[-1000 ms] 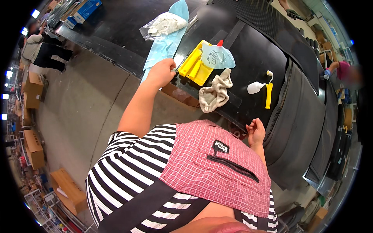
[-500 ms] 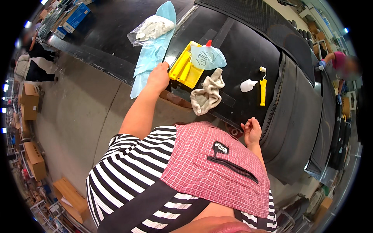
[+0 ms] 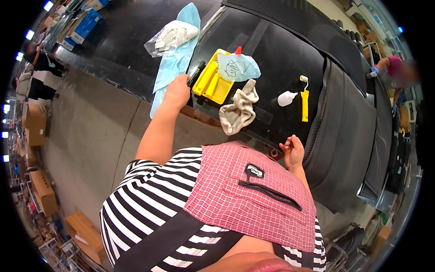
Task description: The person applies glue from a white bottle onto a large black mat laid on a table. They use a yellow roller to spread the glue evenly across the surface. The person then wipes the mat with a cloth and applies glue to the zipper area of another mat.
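My left hand (image 3: 177, 92) rests at the table's near edge, on the lower part of a long light-blue sheet (image 3: 176, 67). Its fingers are bent closed; whatever they hold is hidden. A black pen-like thing (image 3: 196, 74) lies against its fingertips, beside a yellow paint tray (image 3: 220, 92). Over the tray's right side lies a blue piece with dark marker strokes (image 3: 242, 68), a red tip (image 3: 238, 50) behind it. My right hand (image 3: 293, 149) hovers by the table edge, loosely curled, fingers apart and holding nothing. Between the hands is a crumpled beige cloth (image 3: 239, 111).
A white squeeze bottle (image 3: 286, 98) and a small yellow-handled roller (image 3: 305, 100) lie to the right. Beyond them rises a large dark padded piece with a zip (image 3: 344, 127). A clear bag of white material (image 3: 174, 36) sits on the blue sheet. A co-worker (image 3: 396, 75) stands far right.
My left hand has shifted slightly left, away from the yellow tray, and more of the black pen-like thing now shows. The right hand has barely moved.
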Demonstrator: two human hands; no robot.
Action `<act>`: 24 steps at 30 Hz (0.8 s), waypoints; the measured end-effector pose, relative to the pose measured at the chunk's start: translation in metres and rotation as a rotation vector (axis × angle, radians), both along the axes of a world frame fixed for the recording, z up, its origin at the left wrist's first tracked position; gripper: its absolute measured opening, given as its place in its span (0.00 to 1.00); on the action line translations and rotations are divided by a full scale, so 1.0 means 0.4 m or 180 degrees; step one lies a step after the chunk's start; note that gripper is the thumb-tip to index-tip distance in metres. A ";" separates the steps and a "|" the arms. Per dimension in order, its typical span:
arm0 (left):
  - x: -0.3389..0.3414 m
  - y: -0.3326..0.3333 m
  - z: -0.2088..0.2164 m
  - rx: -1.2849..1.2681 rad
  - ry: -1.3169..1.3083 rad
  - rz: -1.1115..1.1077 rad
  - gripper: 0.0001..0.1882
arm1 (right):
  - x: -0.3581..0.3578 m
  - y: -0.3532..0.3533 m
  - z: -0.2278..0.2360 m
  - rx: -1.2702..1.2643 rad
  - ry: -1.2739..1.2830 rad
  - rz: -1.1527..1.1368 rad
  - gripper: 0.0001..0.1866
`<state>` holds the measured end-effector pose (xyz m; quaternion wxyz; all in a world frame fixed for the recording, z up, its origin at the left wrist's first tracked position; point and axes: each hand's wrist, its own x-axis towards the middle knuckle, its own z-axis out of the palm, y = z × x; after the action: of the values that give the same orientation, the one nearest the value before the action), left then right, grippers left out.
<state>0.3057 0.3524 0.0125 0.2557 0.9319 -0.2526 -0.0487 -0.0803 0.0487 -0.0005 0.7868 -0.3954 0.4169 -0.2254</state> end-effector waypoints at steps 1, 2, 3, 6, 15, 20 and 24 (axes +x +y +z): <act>-0.003 0.011 -0.007 0.0066 0.0036 -0.0026 0.16 | -0.002 0.005 -0.006 0.0051 0.0032 0.0043 0.11; 0.002 0.009 -0.011 0.0084 0.0037 -0.0048 0.15 | 0.010 -0.003 -0.014 0.0053 0.0029 0.0090 0.11; 0.002 -0.005 -0.013 0.0079 0.0102 -0.0036 0.15 | 0.008 -0.002 -0.010 0.0111 0.0052 0.0071 0.12; 0.004 -0.009 -0.028 -0.0030 0.0032 -0.0076 0.16 | 0.009 -0.001 -0.004 0.0107 0.0022 0.0069 0.12; -0.015 -0.013 0.003 0.0066 0.0078 -0.0049 0.22 | 0.003 0.006 -0.004 -0.0087 -0.0144 0.0144 0.13; -0.014 -0.014 0.026 0.0080 -0.0388 -0.0181 0.25 | -0.016 0.024 0.006 -0.0251 -0.0112 0.0360 0.10; -0.049 0.008 0.141 0.0189 -0.0268 -0.0139 0.24 | -0.048 0.046 0.092 -0.0390 0.0084 0.0663 0.07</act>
<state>0.2862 0.3557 0.0688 0.2159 0.9346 -0.2818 -0.0225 -0.0996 0.0672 0.0364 0.7747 -0.4869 0.3693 -0.1623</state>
